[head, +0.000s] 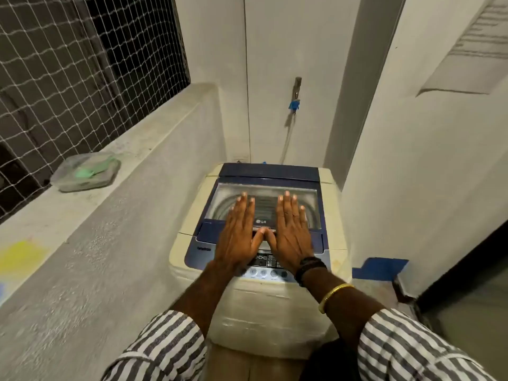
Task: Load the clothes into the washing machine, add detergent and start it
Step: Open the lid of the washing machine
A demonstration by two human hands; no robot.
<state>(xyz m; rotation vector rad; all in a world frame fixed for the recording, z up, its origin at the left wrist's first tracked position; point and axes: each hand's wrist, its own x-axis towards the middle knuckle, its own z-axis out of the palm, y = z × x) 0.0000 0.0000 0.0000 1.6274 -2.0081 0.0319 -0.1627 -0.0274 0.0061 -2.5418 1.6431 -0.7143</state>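
A cream top-loading washing machine (334,215) with a blue top stands against the far wall. Its lid with a clear window (268,192) is down. My left hand (239,235) and my right hand (291,232) are held flat, palms down, side by side over the lid and the control panel (262,266), fingers straight and thumbs touching. Neither hand holds anything. Whether the palms touch the lid I cannot tell. No clothes show in view.
A concrete ledge (137,149) runs along the left under a netted opening. On it sits a clear plastic box (85,171) with something green inside. A tap (296,89) with a blue fitting and hose is on the back wall. A dark doorway lies right.
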